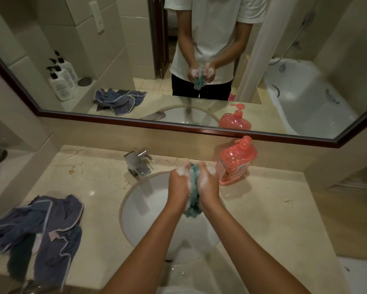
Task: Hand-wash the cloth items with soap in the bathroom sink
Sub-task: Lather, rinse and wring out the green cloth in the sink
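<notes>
While you stand at the marble counter (263,219), the wide mirror (136,60) along the wall behind it reflects your white shirt, a bathtub and three white pump bottles. The counter runs the full width of the view, and the round white sink (144,209) is sunk into its middle. On the counter well to the left of the sink lies a crumpled heap of blue-grey cloths (42,225) with pale edging, one end hanging over the front edge. Behind the sink on the right, the pink soap dispenser (235,161) stands upright, just beside your right hand. The chrome faucet (139,161) sits at the back rim of the sink, to the left of your hands.

Your two forearms reach forward over the basin and meet above its far half. Your left hand (179,183) and right hand (208,181) face each other palm to palm, both covered in white foam, fingers curled in around the teal cloth (193,196) bunched between them. The cloth is squeezed upright between your palms, its lower end hanging free below your wrists, above the sink and clear of the basin. Foam clings thickest at your fingertips and knuckles.
</notes>
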Demonstrator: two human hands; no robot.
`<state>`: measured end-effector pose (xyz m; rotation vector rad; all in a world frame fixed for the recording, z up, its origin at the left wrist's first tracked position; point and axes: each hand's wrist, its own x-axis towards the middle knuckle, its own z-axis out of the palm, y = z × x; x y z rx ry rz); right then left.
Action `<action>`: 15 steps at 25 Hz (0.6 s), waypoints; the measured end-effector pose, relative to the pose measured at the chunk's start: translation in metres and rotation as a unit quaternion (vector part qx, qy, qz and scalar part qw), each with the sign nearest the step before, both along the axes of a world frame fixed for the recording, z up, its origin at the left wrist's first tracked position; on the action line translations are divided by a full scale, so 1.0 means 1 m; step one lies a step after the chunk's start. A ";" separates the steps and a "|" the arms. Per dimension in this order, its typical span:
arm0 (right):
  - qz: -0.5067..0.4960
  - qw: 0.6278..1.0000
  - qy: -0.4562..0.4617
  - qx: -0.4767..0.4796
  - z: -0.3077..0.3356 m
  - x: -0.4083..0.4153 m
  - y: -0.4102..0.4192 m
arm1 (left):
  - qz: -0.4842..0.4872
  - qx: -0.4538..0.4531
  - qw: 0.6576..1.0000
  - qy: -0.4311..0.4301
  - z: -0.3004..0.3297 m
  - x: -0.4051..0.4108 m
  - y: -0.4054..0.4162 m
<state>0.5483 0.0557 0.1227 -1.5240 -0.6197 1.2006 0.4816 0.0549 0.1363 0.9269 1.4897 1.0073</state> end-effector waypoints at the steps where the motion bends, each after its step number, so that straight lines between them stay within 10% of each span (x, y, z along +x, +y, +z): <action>1: -0.031 0.999 -0.012 0.012 0.006 0.006 0.008 | -0.028 -0.012 0.999 -0.015 0.003 0.007 -0.005; 15: -0.058 0.998 -0.021 0.031 0.014 0.005 0.002 | -0.049 0.014 0.998 -0.026 0.008 0.008 -0.009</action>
